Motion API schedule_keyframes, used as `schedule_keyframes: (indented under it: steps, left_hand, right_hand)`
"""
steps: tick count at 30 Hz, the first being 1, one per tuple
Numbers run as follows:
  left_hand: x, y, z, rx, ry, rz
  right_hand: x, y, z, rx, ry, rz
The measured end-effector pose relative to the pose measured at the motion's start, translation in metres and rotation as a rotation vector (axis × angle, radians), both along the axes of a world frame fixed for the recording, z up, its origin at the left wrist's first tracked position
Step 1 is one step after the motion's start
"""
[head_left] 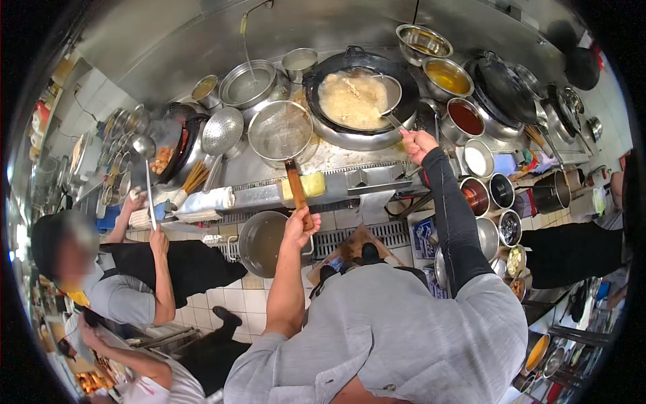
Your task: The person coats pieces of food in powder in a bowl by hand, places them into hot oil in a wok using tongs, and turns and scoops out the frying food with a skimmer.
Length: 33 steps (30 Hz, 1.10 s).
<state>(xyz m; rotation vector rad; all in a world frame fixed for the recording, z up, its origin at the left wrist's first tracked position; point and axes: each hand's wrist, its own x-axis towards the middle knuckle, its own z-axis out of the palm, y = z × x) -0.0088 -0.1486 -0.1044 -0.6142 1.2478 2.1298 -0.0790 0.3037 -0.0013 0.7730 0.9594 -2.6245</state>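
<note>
My left hand (300, 227) is closed around the wooden handle of a round wire-mesh strainer (280, 130), held level over the counter left of the large wok. My right hand (418, 145) grips the handle of a broad, round-headed ladle (392, 120). The ladle's head lies inside the black wok (313, 86), partly sunk in the contents. Pale, foaming food (351, 99) bubbles in oil there. A perforated skimmer (221, 132) rests to the left of the strainer, and a yellow cloth or sponge (312, 185) lies beneath its handle.
Metal bowls of yellow oil (449, 76) and red sauce (465, 117) stand right of the wok. A water pan (247, 83) sits at back left. A large pot (264, 244) stands below the counter edge. At left, a co-worker (128, 289) holds a ladle by a steaming wok.
</note>
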Motion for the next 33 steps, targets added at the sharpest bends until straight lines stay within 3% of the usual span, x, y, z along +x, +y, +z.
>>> schedule_keyframes:
  steps: [2,5,6,9,10,13,14,19,21,25,29,33]
  left_hand:
    - [0.01,-0.002,0.002,-0.012,0.028,-0.026]
    - [0.028,0.002,0.022,-0.445,0.132,0.044]
    - [0.032,0.0,0.02,-0.718,0.29,0.08]
    - [0.048,-0.007,0.033,-1.1,0.598,0.192]
    - [0.054,0.002,0.059,-0.938,0.649,0.255]
    - [0.053,0.011,0.097,-0.675,0.817,0.001]
    - [0.054,0.019,0.122,-0.563,0.76,-0.096]
    - [0.069,0.032,0.237,-0.016,0.981,-0.581]
    - [0.073,0.028,0.276,0.092,1.376,-0.791]
    - [0.106,0.038,0.323,0.929,1.508,-0.871]
    - [0.12,0.032,0.34,1.146,1.523,-0.833]
    - [0.12,0.025,0.343,1.147,1.582,-0.812]
  right_hand:
    - [-0.01,0.004,-0.008,-0.142,-0.007,-0.004]
    - [-0.005,0.002,0.008,-0.19,0.01,-0.008]
    - [-0.003,0.004,0.01,-0.168,0.019,-0.012]
    - [0.011,0.007,0.02,0.033,0.087,-0.01]
    - [0.017,0.005,0.032,0.1,0.076,0.003]
    - [0.028,-0.002,0.058,0.324,0.063,0.001]
    - [0.028,0.0,0.055,0.386,0.075,0.001]
    - [0.041,-0.022,0.077,0.619,0.074,-0.013]
    - [0.045,-0.027,0.081,0.659,0.092,-0.003]
    - [0.055,-0.034,0.091,0.668,0.129,0.014]
    - [0.058,-0.028,0.093,0.685,0.131,-0.031]
    - [0.051,0.006,0.068,1.039,0.098,-0.109]
